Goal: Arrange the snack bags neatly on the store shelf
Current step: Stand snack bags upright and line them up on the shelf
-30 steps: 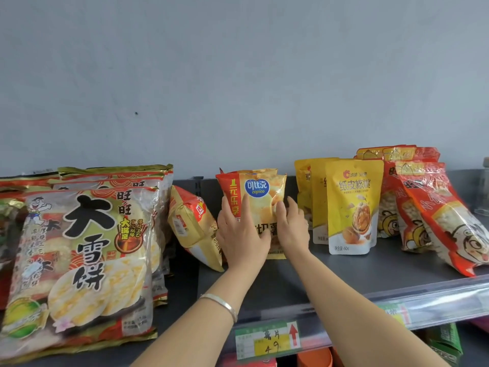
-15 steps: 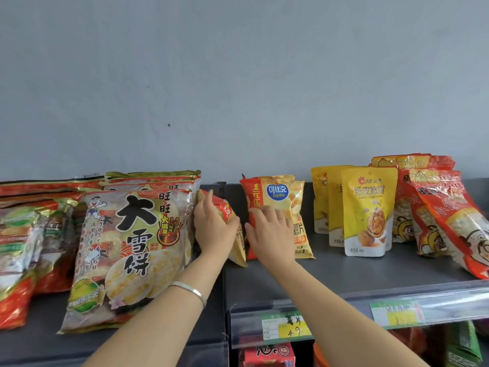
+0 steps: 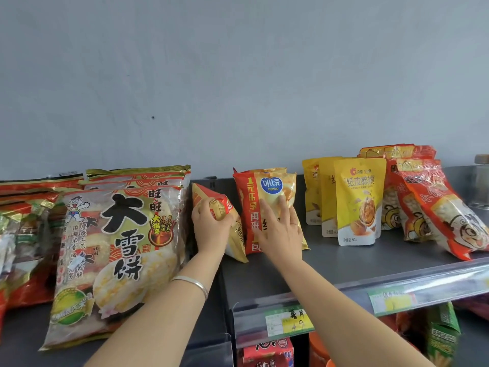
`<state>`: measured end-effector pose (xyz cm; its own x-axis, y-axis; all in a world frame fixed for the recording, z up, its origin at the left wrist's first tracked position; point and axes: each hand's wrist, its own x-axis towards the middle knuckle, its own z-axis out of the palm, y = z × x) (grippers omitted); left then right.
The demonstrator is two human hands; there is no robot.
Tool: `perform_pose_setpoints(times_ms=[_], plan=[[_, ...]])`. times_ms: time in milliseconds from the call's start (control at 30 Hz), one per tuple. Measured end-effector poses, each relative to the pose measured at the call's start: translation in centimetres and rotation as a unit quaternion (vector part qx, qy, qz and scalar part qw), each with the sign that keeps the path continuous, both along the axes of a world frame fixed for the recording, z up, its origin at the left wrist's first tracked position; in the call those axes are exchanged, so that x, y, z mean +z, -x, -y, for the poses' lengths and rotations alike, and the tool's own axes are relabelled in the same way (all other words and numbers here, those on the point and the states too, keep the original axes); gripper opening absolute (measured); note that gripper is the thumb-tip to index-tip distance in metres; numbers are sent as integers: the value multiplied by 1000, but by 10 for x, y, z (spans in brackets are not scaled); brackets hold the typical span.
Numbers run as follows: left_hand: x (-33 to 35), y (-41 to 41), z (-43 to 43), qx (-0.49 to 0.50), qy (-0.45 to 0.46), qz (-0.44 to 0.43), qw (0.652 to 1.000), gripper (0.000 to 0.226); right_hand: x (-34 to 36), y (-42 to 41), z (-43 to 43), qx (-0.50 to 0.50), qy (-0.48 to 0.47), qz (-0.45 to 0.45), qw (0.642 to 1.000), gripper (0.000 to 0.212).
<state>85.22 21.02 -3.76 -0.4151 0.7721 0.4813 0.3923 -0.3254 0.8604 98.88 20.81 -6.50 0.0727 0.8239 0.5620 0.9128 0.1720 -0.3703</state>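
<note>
The left hand (image 3: 209, 229) grips a leaning chip bag (image 3: 221, 206), fingers curled round its upper part. The right hand (image 3: 280, 234) lies flat, fingers spread, against the front of the upright chip bag (image 3: 254, 205) just beside it. Both bags stand mid-shelf (image 3: 357, 260), between the big rice cracker bags (image 3: 119, 255) and the yellow walnut pouches (image 3: 358, 200).

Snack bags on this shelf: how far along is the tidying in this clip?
Done-looking: the yellow pouches stand upright in a row. In hand: the left hand grips the tilted chip bag while the right hand presses flat on the upright Copico bag beside it. Left: that bag needs standing up, and the red bags at the right lean over.
</note>
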Motion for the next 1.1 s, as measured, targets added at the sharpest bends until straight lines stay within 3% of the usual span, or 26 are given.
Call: perform_pose_setpoints(times_ms=[267, 433, 533, 633, 733, 800, 900, 1000, 1033, 1100], plan=[[3, 3, 22, 36, -158, -44, 986, 37, 0, 1, -2, 1, 11, 0, 1000, 65], [25, 0, 53, 19, -241, -100, 965, 36, 8, 4, 1, 1, 7, -23, 1000, 52], [34, -4, 69, 3, -269, -107, 957, 36, 23, 7, 5, 30, -52, -115, 992, 36], [37, -15, 80, -5, -294, -108, 950, 37, 43, 6, 24, 164, -68, -334, 926, 39], [39, -36, 92, 2, -313, -115, 943, 39, 56, -6, 43, 207, -72, -383, 897, 41], [38, -50, 96, -5, -310, -109, 944, 40, 60, -16, 46, 262, 9, -448, 855, 40], [31, -65, 94, -60, -265, -32, 962, 43, 59, -34, 49, 335, 171, -538, 754, 50], [16, -71, 94, -108, -210, 21, 971, 45, 48, -54, 50, 385, 140, -533, 741, 40], [11, -72, 95, -126, -184, 28, 974, 45, 43, -60, 50, 391, 111, -544, 734, 48], [0, -71, 97, -157, -113, 19, 981, 46, 33, -71, 44, 375, 70, -547, 745, 86]])
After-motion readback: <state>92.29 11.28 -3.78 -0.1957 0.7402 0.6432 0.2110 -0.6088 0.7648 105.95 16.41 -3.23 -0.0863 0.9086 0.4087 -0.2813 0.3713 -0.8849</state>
